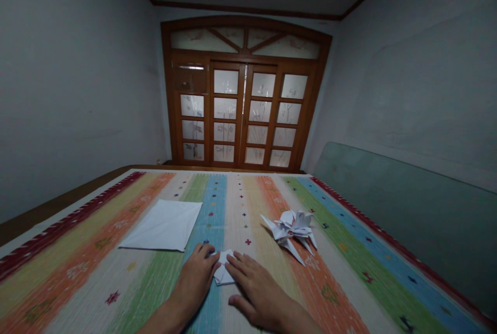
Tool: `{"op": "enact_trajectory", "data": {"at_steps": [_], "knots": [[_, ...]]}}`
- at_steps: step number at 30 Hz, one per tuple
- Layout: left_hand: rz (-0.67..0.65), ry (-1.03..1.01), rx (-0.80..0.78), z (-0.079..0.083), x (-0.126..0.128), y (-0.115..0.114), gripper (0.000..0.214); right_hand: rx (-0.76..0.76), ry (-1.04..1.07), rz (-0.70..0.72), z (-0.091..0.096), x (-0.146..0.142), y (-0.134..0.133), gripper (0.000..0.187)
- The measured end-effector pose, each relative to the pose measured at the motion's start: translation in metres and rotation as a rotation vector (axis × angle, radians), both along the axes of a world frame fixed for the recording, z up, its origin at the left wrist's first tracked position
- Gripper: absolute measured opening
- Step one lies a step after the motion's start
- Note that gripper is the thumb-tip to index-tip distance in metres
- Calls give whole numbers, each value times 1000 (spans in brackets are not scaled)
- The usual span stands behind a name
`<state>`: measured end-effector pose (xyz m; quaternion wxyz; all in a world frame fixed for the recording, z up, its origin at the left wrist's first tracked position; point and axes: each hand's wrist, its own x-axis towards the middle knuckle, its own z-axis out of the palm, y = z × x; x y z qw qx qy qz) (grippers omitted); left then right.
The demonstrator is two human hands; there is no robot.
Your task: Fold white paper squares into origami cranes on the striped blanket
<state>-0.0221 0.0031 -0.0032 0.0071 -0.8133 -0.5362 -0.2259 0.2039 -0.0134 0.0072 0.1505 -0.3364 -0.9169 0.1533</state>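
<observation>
A small folded white paper point(223, 270) lies on the striped woven mat point(243, 204), right between my hands. My left hand point(194, 282) presses its fingertips against the paper's left side. On its upper right side rest the fingers of my right hand point(260, 287), with the thumb lying on the mat below. Further up and to the left is a flat, square white paper sheet point(163, 225). A finished-looking, spiky white origami figure point(291, 228) sits to the upper right, beyond my right hand, touching neither hand.
The mat covers a surface with a wooden edge point(58, 204) along the left. A pale green panel point(404, 220) leans against the wall on the right. Beyond the far edge stands a wooden door point(243, 111) with frosted glass panes.
</observation>
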Motion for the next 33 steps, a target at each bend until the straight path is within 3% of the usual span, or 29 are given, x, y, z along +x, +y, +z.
{"op": "enact_trajectory", "data": {"at_steps": [5,9,15,18,24,27,33], "knots": [[37,154,4,3,4,-3,29,-82,-54,-28,6,-2,0,70],[23,157,-7,10,4,-9,29,-124,-72,-36,8,-2,0,71],[-88,-55,-71,13,-6,-7,34,-137,-86,-16,14,-2,-1,70],[-82,-153,-137,12,-9,-4,35,-127,-73,-28,15,-2,-1,64],[-98,-252,-278,19,-4,-5,23,-68,-13,-122,4,2,0,59],[-115,-285,-288,20,-3,-5,30,-39,-3,-166,-2,2,0,61],[-153,-353,-293,11,-7,2,35,63,29,-254,-8,0,2,43]]}}
